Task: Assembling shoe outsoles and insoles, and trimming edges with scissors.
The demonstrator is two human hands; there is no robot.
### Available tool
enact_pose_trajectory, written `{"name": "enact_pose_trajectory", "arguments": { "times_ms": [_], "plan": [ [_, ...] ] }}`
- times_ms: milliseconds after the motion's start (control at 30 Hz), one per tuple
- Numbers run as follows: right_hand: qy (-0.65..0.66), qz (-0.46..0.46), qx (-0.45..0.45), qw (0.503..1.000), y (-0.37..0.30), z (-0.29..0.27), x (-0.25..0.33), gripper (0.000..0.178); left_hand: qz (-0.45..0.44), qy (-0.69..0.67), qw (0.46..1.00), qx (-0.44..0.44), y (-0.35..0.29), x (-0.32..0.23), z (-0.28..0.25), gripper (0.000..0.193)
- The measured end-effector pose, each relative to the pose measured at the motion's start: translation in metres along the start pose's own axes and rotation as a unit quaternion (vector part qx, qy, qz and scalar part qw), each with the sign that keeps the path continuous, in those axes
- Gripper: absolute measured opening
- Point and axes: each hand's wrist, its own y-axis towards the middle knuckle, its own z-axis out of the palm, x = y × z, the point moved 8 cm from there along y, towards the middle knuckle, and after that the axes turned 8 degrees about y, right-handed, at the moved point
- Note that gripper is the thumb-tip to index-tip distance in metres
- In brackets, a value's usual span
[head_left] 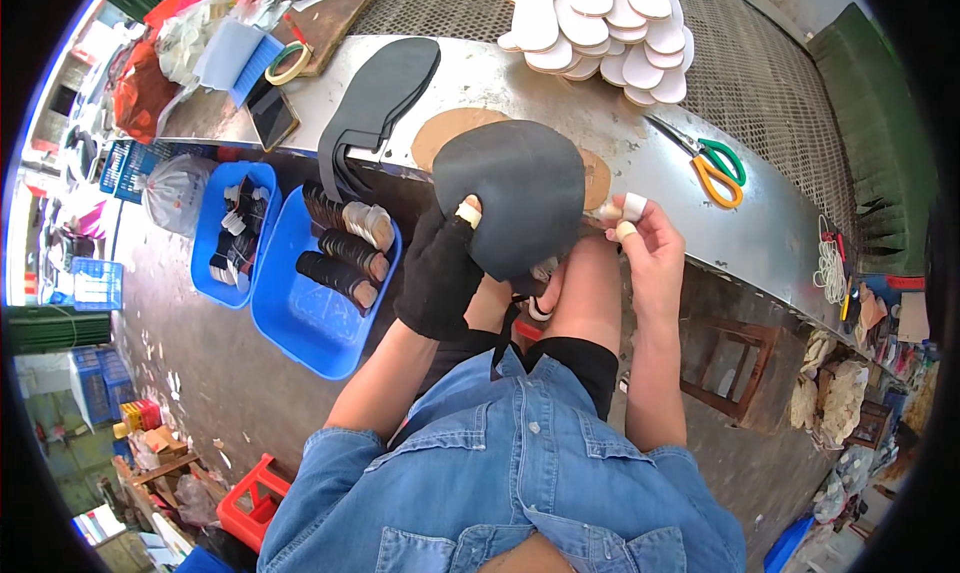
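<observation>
My left hand (pixel 440 278), in a black fingerless glove, grips the lower left edge of a rounded, smooth black sheet piece (pixel 515 193), thumb on top. The piece stands tilted above my lap, against the bench edge. Beside its right edge is my right hand (pixel 652 248), with pale covers on its fingertips. Its fingers are pinched together; what they hold, if anything, is too small to make out. Tan sole-shaped pieces (pixel 455 133) lie partly hidden behind the black piece. To the left, a stack of black soles (pixel 385 88) rests on the metal bench, with black strips hanging over its edge.
White sole-shaped pieces (pixel 610 28) are piled at the bench's back. Scissors with green and orange handles (pixel 715 173) lie right, near a white cord bundle (pixel 830 268). A phone (pixel 272 121) and tape roll (pixel 288 65) lie left. Blue tubs (pixel 300 323) with rolled parts stand below.
</observation>
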Motion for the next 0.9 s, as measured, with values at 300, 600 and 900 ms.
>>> {"name": "enact_pose_trajectory", "arguments": {
  "times_ms": [300,600,900],
  "plan": [
    [0.022,0.026,0.147,0.989,-0.011,0.033,0.002,0.010,0.019,0.069,0.997,0.037,0.013,-0.008,0.005,0.029],
    [-0.013,-0.086,0.014,0.996,-0.022,0.047,0.067,0.009,0.074,0.154,0.985,0.036,0.012,0.003,0.036,0.020],
    [-0.026,-0.113,0.081,0.990,-0.017,0.073,0.068,0.015,0.052,0.243,0.949,0.195,0.009,-0.028,0.056,0.010]
  ]
}}
